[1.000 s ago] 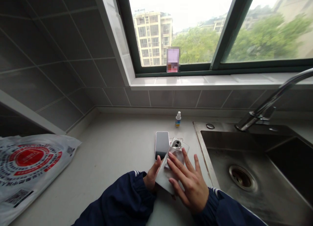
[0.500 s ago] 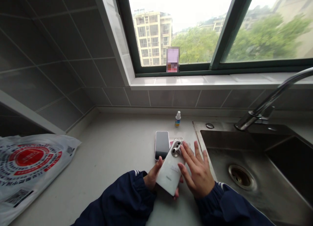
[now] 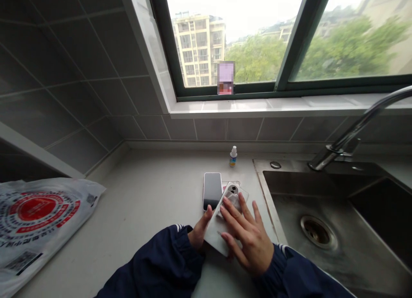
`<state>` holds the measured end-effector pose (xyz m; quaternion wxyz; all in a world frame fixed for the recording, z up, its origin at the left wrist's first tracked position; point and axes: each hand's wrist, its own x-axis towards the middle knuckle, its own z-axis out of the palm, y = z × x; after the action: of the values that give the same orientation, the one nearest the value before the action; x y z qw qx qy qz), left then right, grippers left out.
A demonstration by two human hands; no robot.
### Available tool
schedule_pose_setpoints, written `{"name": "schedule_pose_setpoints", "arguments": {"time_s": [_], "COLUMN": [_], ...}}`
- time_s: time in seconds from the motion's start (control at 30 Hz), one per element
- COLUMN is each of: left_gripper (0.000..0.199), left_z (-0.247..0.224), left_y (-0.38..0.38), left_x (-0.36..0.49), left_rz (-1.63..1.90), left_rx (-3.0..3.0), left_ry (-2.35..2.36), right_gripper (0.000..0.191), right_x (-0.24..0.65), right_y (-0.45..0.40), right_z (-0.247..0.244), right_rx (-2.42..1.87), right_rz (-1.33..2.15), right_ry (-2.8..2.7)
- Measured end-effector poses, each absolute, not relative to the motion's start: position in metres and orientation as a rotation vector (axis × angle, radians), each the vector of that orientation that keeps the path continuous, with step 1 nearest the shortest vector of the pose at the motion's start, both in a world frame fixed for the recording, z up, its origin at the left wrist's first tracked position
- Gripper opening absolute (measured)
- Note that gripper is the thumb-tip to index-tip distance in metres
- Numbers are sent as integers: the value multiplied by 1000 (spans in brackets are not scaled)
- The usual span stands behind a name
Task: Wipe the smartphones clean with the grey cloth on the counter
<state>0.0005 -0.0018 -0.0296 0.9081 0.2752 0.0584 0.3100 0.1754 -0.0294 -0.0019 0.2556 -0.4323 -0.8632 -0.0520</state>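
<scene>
Left hand [image 3: 200, 231]: grasping the lower edge of a white smartphone [image 3: 215, 234], thumb in front, fingers hidden behind it. Right hand [image 3: 249, 242]: unclenched, laid on the phone's back with fingers spread. The phone is held tilted, its camera end over a clear phone case [image 3: 240, 196] and just beside a dark-screened smartphone [image 3: 212, 190], both resting on a pale countertop [image 3: 148, 182]. Farther off are listed a small dropper bottle [image 3: 233, 157], a printed plastic bag [image 3: 35, 212] at left, and a steel sink [image 3: 305, 182] with a faucet [image 3: 357, 128] at right. Risk noted: a slip from the open right hand could let the phone strike the dark screen or fall into the sink.
</scene>
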Motion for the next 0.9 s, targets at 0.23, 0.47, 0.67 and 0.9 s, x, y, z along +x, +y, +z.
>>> {"name": "schedule_pose_setpoints", "arguments": {"time_s": [0.23,0.47,0.67,0.9], "left_gripper": [81,79,78,83], "left_z": [-29,-28,-26,-29], "left_y": [-1,-4,-4,-2], "left_x": [2,2,3,1], "left_rz": [552,564,576,564], "left_rx": [560,537,549,530], "left_ry": [133,153,172,146], "right_gripper": [60,66,67,67], "right_x": [186,185,185,185], "right_y": [-19,-19,-19,-20], "right_z": [-5,-7,-8,-10], "right_rx": [-1402,-1547,-1548,-1420], "right_rz": [-194,-215,-194,-144], "right_ry": [-2175,-2089,-2102,-2183]}}
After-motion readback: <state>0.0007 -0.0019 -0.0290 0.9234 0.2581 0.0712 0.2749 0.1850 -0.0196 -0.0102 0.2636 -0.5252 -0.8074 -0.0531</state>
